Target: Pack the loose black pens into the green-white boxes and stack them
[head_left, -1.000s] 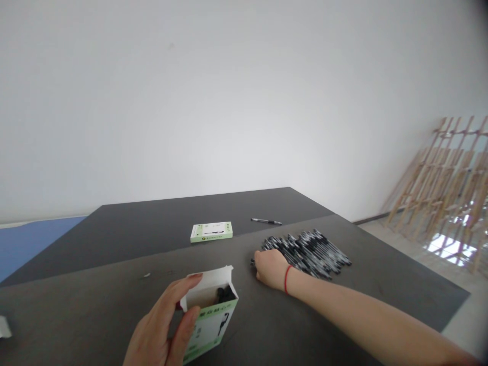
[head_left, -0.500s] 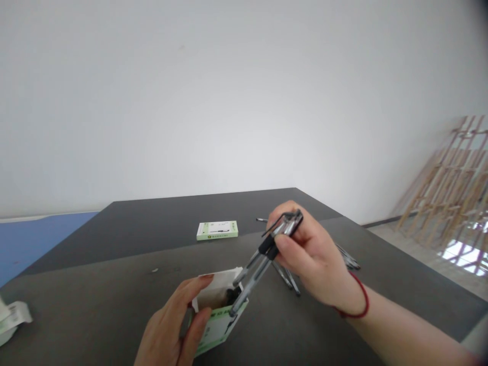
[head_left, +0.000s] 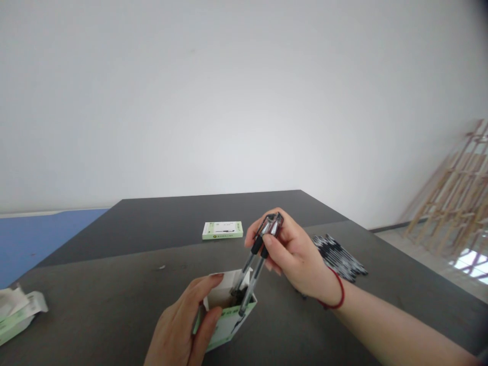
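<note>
My left hand (head_left: 186, 320) grips an open white-and-green pen box (head_left: 224, 328) by its left side, thumb on the front and fingers behind. Dark pen ends show inside, against the box's right wall. My right hand (head_left: 287, 251) pinches two clear gel pens (head_left: 260, 256) with black grips by their upper ends. They slant down to the box mouth; one lower end is at the opening, the other overlaps the front rim, and I cannot tell whether it is inside. Many similar pens (head_left: 339, 259) lie in a loose row on the table, behind my right wrist.
A closed pen box (head_left: 222, 230) lies flat farther back on the dark table (head_left: 114, 305). An opened green-and-white carton (head_left: 19, 312) sits at the left edge. A small white scrap (head_left: 161, 267) lies mid-table. Wooden easels (head_left: 453, 188) stand on the floor to the right.
My right hand has moved left and the two pens have become steeper, their lower ends at the box mouth. The view has shifted slightly, uncovering more of the pen row at right.
</note>
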Motion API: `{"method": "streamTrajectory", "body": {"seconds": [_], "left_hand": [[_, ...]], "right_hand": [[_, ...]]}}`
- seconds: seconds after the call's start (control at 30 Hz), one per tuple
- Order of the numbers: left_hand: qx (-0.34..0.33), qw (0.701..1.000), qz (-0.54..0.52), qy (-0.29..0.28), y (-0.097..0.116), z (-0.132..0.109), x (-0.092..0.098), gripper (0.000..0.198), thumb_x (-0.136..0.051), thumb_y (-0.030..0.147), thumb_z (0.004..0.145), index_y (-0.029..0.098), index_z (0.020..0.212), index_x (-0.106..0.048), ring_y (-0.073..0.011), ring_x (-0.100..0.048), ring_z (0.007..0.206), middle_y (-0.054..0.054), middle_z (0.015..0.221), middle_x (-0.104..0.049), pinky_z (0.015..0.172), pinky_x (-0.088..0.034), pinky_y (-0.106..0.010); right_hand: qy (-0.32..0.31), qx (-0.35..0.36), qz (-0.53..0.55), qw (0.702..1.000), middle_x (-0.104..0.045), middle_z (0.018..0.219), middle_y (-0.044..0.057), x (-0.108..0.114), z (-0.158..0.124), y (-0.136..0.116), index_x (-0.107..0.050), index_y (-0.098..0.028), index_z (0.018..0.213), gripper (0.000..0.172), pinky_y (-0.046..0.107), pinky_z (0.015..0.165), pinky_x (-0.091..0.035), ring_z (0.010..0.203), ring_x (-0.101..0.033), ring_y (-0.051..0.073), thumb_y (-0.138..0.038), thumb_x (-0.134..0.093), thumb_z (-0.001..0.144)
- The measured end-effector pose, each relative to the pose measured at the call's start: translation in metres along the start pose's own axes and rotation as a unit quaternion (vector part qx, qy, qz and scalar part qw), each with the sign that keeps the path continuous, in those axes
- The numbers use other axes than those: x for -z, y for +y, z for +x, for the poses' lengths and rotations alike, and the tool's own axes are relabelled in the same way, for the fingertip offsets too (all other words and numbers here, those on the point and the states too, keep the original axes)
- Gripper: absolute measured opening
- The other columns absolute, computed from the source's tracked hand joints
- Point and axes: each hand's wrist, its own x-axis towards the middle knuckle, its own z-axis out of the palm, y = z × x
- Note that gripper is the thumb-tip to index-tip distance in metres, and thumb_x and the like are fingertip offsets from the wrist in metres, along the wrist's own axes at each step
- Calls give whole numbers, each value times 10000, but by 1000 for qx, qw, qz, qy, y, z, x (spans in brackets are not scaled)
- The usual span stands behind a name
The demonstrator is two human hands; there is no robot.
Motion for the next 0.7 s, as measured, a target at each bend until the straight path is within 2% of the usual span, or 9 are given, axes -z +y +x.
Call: {"method": "streamTrajectory", "body": {"seconds": [0.17,0.3,0.4,0.57,0.7], "left_hand": [[-2,1000,-9,-2,0,2,0,282,-385,380,994,263,1214,-517,-156,-705,868,-32,1042,-708,757,-546,-204],[-6,1000,-3,-1,2,3,1,284,-376,387,997,259,1208,-516,-159,-708,869,-39,1037,-707,742,-547,-202],[-12,1000,-5,-5,2,2,1,281,-372,387,1000,260,1206,-514,-162,-709,898,-47,1064,-708,752,-548,-203],[-2,1000,0,-9,1,0,1,279,-380,394,1000,266,1210,-512,-152,-712,905,-37,1071,-712,761,-545,-197],[-6,1000,-19,-6,2,0,0,277,-385,381,995,262,1203,-523,-161,-713,896,-43,1057,-718,747,-550,-207]], "right_hand": [[0,0,21,1000,-590,914,-8,-8,0,5,-370,-221,982,156,151,454,-388,506,-438,30,-171,-512,940],[8,16,42,999,-587,925,-5,-6,2,7,-385,-223,1037,159,146,464,-423,534,-457,38,-183,-509,945],[18,9,52,998,-599,896,-8,-3,6,6,-429,-213,1004,125,136,458,-435,538,-476,40,-211,-538,943],[13,-2,53,999,-668,803,-4,-1,8,5,-467,-200,938,167,137,458,-440,532,-514,52,-280,-611,912],[45,-18,52,997,-712,745,14,-1,8,9,-446,-200,916,229,139,405,-387,451,-501,51,-362,-608,915]]}}
